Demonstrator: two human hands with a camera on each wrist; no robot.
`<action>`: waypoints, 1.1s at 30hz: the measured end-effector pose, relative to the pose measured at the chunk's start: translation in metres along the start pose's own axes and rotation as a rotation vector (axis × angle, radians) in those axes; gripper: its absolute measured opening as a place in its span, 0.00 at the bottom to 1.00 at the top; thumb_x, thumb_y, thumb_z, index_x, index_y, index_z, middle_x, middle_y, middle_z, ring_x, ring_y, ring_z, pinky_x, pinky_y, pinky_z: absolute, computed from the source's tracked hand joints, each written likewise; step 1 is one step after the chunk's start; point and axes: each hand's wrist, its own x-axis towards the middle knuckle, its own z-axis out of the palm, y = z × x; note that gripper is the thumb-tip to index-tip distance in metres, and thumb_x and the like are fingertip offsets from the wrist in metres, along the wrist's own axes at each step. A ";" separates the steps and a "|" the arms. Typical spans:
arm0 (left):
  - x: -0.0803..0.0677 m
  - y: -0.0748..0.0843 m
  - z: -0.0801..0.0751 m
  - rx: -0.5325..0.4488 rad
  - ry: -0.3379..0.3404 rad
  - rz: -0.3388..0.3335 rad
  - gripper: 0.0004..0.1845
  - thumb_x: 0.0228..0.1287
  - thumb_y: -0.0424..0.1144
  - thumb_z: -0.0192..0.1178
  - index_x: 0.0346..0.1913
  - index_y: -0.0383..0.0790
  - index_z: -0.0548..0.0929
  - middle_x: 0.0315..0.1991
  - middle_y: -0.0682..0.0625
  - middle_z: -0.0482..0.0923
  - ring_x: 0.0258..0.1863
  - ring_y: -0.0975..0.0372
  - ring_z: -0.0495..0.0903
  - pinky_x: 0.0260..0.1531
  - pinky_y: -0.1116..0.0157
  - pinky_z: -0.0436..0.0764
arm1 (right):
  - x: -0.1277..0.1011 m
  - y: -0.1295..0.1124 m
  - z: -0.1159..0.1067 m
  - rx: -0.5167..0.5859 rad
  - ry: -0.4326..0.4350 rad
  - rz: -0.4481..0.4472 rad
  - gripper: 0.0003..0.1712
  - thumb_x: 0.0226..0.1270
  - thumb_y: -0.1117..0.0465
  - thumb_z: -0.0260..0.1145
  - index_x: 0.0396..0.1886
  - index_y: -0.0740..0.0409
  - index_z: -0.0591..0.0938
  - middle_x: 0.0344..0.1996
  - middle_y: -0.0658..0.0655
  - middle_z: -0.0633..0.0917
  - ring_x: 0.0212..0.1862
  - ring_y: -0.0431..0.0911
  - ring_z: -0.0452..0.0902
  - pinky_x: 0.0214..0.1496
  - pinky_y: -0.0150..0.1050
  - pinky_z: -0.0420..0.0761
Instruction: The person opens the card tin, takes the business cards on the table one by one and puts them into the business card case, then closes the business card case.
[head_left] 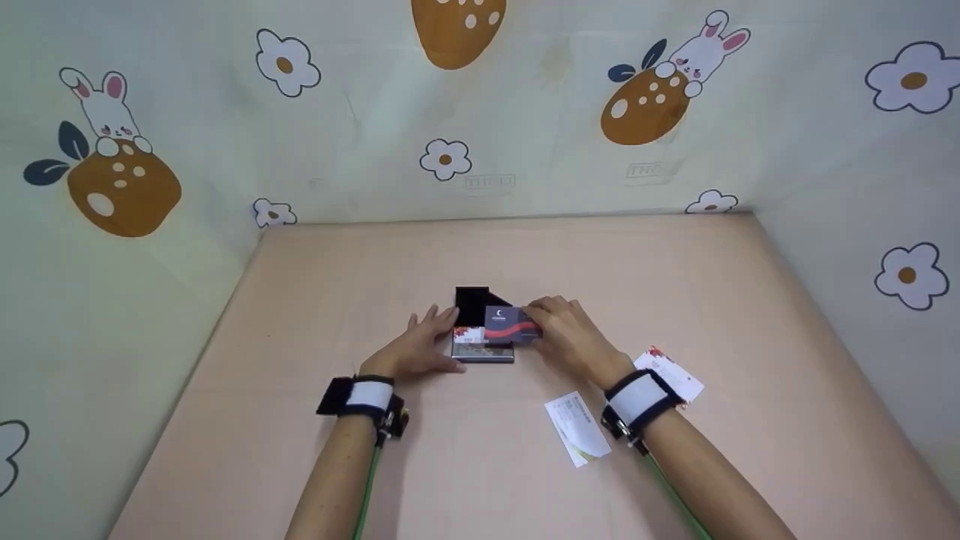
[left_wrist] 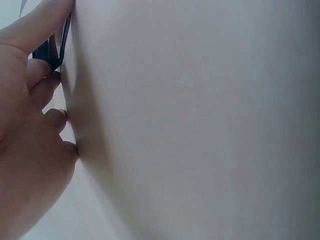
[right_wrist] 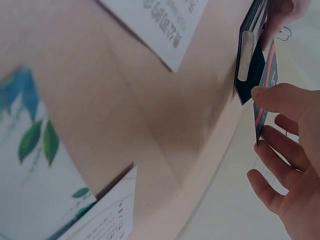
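A business card case (head_left: 480, 357) lies on the table with its black lid (head_left: 470, 304) folded back. My left hand (head_left: 415, 349) grips it from the left, thumb at the near edge and fingers by the lid; in the left wrist view a dark edge of the case (left_wrist: 48, 51) shows between thumb and fingers. Inside the case is a white card with red flowers (head_left: 467, 334). My right hand (head_left: 571, 334) pinches a dark business card with a red wave (head_left: 504, 322) by its right end, overlapping the case. The right wrist view shows this dark card tilted beside the case.
To the right, a white business card (head_left: 574, 424) lies on the table (head_left: 300, 300) with another card's edge showing under it. Another white card with red flowers (head_left: 679, 379) lies partly behind the right wrist strap. A patterned wall sheet (head_left: 360, 135) stands behind the table.
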 end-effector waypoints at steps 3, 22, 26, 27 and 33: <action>0.000 -0.001 0.001 0.011 0.001 0.005 0.55 0.56 0.48 0.74 0.80 0.39 0.52 0.82 0.46 0.48 0.83 0.49 0.34 0.81 0.48 0.29 | 0.002 -0.003 0.002 -0.008 0.002 -0.008 0.27 0.59 0.65 0.74 0.60 0.66 0.81 0.55 0.63 0.84 0.58 0.56 0.79 0.54 0.50 0.79; 0.002 0.001 0.001 0.022 0.000 -0.015 0.55 0.55 0.48 0.75 0.79 0.39 0.53 0.82 0.47 0.46 0.83 0.49 0.34 0.81 0.48 0.29 | 0.015 -0.015 0.010 -0.058 -0.011 -0.034 0.26 0.60 0.64 0.73 0.58 0.66 0.82 0.54 0.64 0.84 0.57 0.57 0.79 0.55 0.50 0.79; 0.002 0.000 0.000 0.041 0.002 -0.010 0.55 0.55 0.49 0.75 0.79 0.40 0.52 0.82 0.46 0.47 0.82 0.49 0.35 0.81 0.48 0.30 | 0.018 -0.016 0.013 -0.056 -0.025 -0.035 0.26 0.61 0.65 0.72 0.59 0.67 0.81 0.55 0.64 0.83 0.57 0.57 0.79 0.55 0.50 0.79; 0.002 0.000 0.000 0.038 0.002 -0.013 0.55 0.55 0.48 0.75 0.79 0.40 0.52 0.82 0.46 0.47 0.82 0.49 0.35 0.81 0.48 0.29 | 0.018 -0.016 0.014 -0.050 -0.029 -0.034 0.26 0.61 0.65 0.72 0.60 0.67 0.81 0.56 0.64 0.83 0.58 0.57 0.79 0.56 0.50 0.79; 0.002 -0.001 0.001 0.027 0.005 -0.014 0.55 0.55 0.48 0.75 0.79 0.40 0.53 0.82 0.46 0.47 0.83 0.49 0.34 0.80 0.48 0.29 | 0.020 -0.019 0.017 -0.039 -0.026 -0.047 0.25 0.62 0.65 0.72 0.59 0.66 0.81 0.57 0.64 0.83 0.59 0.56 0.79 0.57 0.50 0.78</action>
